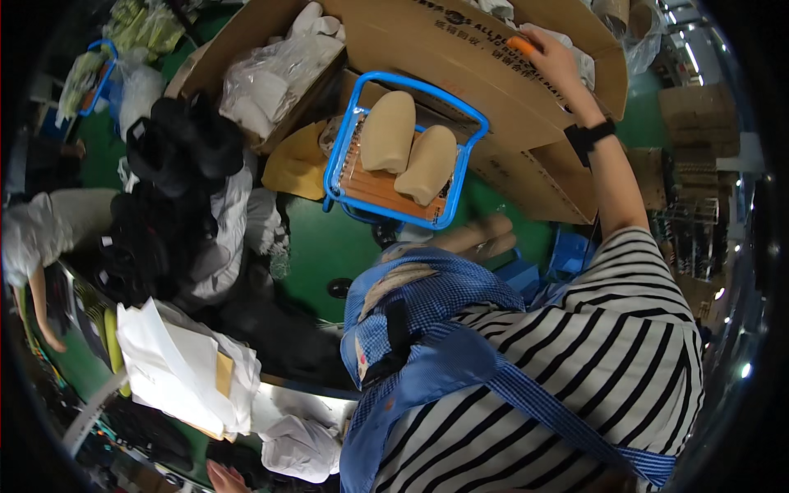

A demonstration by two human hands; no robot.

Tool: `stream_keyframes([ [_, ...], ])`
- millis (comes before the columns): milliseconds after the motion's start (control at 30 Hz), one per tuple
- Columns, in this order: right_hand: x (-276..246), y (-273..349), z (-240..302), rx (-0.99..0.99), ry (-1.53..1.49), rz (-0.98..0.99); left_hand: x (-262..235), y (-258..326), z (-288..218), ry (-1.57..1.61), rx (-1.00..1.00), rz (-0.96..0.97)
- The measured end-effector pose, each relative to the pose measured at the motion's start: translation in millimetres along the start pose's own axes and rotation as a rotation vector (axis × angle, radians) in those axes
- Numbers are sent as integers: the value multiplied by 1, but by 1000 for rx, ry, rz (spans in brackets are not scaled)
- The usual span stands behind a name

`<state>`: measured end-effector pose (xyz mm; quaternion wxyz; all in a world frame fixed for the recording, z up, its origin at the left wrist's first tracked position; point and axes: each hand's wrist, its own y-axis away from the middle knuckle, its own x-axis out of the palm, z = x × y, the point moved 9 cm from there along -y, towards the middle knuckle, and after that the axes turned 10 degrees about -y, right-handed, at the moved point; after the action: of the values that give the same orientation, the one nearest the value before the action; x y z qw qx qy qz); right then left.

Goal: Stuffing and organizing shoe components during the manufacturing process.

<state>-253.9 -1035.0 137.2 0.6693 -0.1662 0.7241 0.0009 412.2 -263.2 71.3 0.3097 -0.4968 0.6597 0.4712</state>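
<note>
My right hand (555, 64) reaches across the top of a large cardboard box (427, 45). Its thumb and fingers come close together around a small orange thing (520, 46); its kind is unclear, and it may be worn on a fingertip. Pale wrapped items (579, 59) lie in the box beside that hand. At the lower edge my left hand (224, 477) shows only in part, its fingers apart with nothing visible in them. Two beige shoe-last-like forms (389, 131) rest on a stool (345, 182) with a blue frame and slatted brown seat.
Plastic-wrapped white pieces (275, 86) fill a box section at left. Black shoes (177, 148) are piled nearby. White papers (177, 374) lie closer in. Another person's arm (41, 308) hangs at far left. Green floor (308, 246) shows around the stool.
</note>
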Motion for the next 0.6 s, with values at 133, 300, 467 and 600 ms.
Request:
stream_keyframes([
  [133,-76,22,-59,-119,-9,-588,52,-8,-207,-8,345,254],
  [300,-30,49,-212,516,113,-264,177,36,-503,139,963,494],
  [467,61,57,-232,635,-1145,21,344,127,-720,75,1398,690],
  [600,-37,49,-188,484,-119,-441,414,189,-828,86,1363,691],
])
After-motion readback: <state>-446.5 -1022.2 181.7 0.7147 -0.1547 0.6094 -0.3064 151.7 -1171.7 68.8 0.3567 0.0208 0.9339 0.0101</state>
